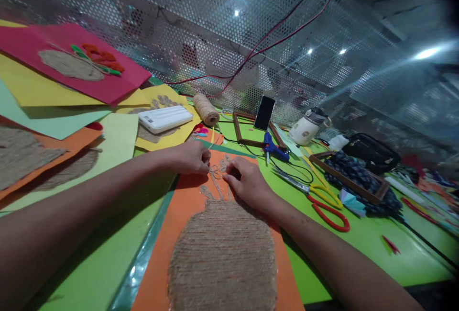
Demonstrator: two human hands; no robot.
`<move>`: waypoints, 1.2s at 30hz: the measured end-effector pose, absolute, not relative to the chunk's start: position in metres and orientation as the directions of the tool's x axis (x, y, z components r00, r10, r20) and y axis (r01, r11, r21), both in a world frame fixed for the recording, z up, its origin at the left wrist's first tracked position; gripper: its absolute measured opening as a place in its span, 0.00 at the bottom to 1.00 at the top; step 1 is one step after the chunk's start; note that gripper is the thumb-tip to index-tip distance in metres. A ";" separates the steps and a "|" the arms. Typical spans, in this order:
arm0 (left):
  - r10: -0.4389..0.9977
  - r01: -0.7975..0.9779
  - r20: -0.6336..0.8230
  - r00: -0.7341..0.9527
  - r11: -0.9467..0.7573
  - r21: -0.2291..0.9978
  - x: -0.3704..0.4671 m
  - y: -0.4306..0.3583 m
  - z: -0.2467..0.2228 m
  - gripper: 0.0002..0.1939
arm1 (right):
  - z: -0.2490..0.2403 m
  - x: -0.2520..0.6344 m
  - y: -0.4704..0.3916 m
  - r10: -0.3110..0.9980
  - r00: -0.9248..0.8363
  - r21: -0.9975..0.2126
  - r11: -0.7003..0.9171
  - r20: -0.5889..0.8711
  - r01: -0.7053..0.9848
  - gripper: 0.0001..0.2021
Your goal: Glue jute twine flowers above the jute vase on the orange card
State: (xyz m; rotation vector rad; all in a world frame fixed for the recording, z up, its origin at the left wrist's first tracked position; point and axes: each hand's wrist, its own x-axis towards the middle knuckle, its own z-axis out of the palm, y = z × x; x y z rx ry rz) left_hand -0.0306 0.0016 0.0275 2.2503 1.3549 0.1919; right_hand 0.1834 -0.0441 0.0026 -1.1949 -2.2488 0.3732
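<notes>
An orange sheet (186,210) lies in front of me, bearing a large vase shape of brown twine (224,253). Thin twine stems and small looped flowers (216,173) rise from the vase's neck. My left hand (193,158) is closed at the left of the flowers, its fingertips pressed together; what it pinches is too small to name. My right hand (247,179) rests on the sheet just right of the flowers, thumb and forefinger close together at the twine; what lies between them cannot be made out.
Left: coloured sheets with twine shapes and a white power bank (165,118). Behind the sheet: a twine spool (206,109), a phone (264,112) and a blue glue gun (274,148). Right: scissors (328,205), a bottle (308,127), a frame (351,179) and a black bag (373,152).
</notes>
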 end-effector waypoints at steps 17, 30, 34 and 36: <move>0.859 0.766 -0.094 0.503 -0.393 0.509 -0.030 0.001 0.027 0.05 | 0.005 0.182 -0.038 0.873 -0.383 -0.599 0.487 0.303 0.636 0.09; 0.822 0.737 -0.118 0.558 -0.424 0.527 -0.034 -0.001 0.040 0.11 | 0.005 0.179 -0.045 0.719 -0.622 -0.271 0.694 0.311 0.667 0.10; 0.832 0.774 -0.138 0.537 -0.421 0.473 -0.033 -0.005 0.048 0.11 | 0.003 0.179 -0.044 0.730 -0.610 -0.315 0.684 0.310 0.658 0.10; 0.831 0.783 -0.144 0.538 -0.429 0.450 -0.033 -0.005 0.047 0.11 | 0.003 0.179 -0.045 0.731 -0.609 -0.311 0.682 0.309 0.662 0.10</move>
